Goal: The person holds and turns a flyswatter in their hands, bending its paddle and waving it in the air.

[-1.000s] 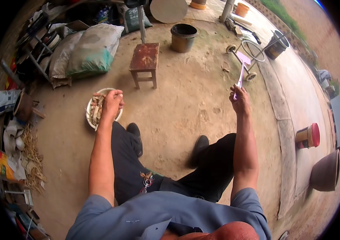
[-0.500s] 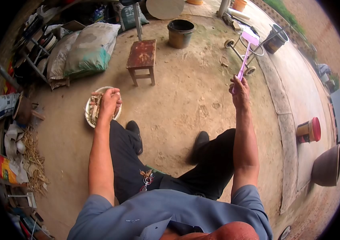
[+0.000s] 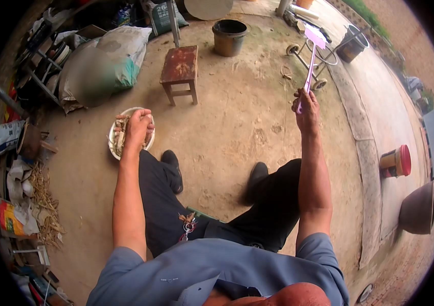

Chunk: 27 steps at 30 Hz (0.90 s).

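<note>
My right hand [image 3: 307,108] is wrapped round the handle of a pink-purple fly swatter [image 3: 309,71], whose flat head points up and away from me. My left hand [image 3: 137,127] hangs over a white basin [image 3: 111,136], its fingers loosely bent and a little apart, with nothing visible in them. Pale brown, stick-like pieces [image 3: 120,137] lie in the basin, partly hidden by that hand. Whether the left fingers touch the pieces cannot be made out.
A worn red wooden stool [image 3: 180,65] stands ahead, with a dark bucket [image 3: 230,38] behind it. Full sacks [image 3: 120,51] lie at the left. A wheeled metal frame [image 3: 303,66] is near the swatter. At the right are a red-lidded bucket [image 3: 394,162] and a big pot [image 3: 417,209].
The swatter has tilted slightly to the left in my right hand, which has risen a little. My left hand stays over the basin. The view has shifted slightly.
</note>
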Tool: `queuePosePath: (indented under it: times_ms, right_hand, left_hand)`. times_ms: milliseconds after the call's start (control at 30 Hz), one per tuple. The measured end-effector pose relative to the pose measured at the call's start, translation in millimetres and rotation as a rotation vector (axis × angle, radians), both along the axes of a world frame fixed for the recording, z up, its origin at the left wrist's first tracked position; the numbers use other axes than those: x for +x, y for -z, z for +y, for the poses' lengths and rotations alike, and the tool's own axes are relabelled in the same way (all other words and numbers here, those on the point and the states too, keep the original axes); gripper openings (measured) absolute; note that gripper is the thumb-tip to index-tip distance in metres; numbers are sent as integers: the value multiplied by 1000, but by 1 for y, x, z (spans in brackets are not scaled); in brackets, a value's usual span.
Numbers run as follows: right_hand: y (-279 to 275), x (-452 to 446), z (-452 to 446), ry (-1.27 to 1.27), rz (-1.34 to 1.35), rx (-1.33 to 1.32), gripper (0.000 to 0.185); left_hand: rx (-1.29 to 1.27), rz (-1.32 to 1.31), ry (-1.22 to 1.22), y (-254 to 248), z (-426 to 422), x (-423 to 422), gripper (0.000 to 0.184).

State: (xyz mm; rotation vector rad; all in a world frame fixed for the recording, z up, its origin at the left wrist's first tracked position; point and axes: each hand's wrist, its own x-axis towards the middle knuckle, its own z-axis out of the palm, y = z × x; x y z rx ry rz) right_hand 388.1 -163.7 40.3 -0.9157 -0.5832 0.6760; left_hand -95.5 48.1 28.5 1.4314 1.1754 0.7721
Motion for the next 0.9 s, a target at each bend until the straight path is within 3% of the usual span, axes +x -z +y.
queuePosePath:
  times_ms: [267, 400, 467, 567, 667, 733, 900]
  right_hand:
    - [-3, -2, 0, -38, 34, -12, 20]
    - [-2, -1, -3, -49, -14, -38, 26]
    - [3, 4, -2, -83, -36, -37, 29]
    - [2, 1, -3, -58, -20, -103, 31]
    - [8, 6, -3, -31, -6, -161, 33]
    - [10, 6, -4, 1, -6, -200, 34]
    - [13, 10, -5, -7, -19, -216, 34]
  left_hand:
    - [-35, -23, 0, 8, 7, -2, 30]
    - [87, 31, -9, 12, 8, -3, 27]
    - [153, 205, -69, -24, -13, 7, 26]
    - [246, 177, -16, 25, 16, -4, 28]
    - [140, -6, -46, 28, 19, -3, 19]
    - [483, 196, -1, 20, 20, -2, 12]
    - [498, 147, -21, 30, 23, -2, 13]
